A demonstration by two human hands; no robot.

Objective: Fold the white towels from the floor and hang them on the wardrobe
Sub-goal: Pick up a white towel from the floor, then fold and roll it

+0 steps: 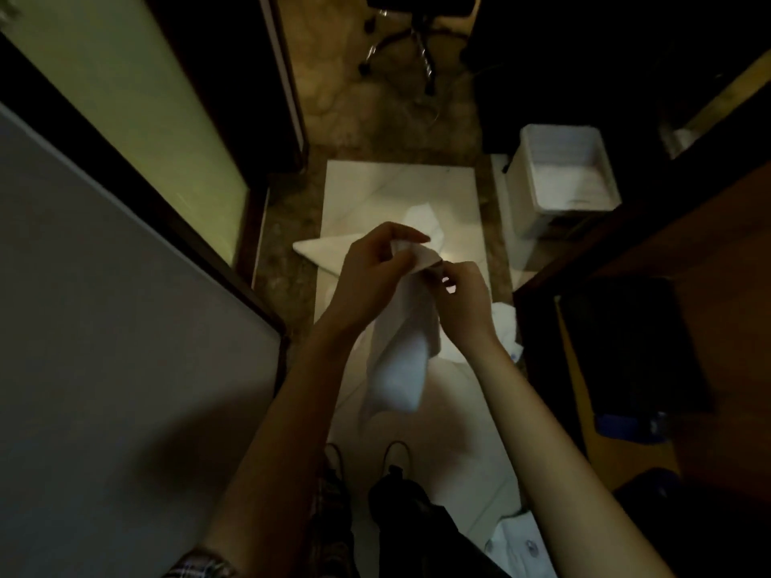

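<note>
Head view: left hand (371, 269) and right hand (461, 298) both pinch the top edge of a soft white cloth towel (400, 360), its long axis hanging straight below them, another folded white towel (321, 250) on the floor beyond the left hand.

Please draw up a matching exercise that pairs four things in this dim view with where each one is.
Things:
1. hanging white towel
2. folded white towel
3. white plastic bin
4. black swivel chair

Places:
A. on the floor, under the hands
B. top of the view
C. held by both hands
D. on the floor, right

Pairs: 1-C, 2-A, 3-D, 4-B
</note>
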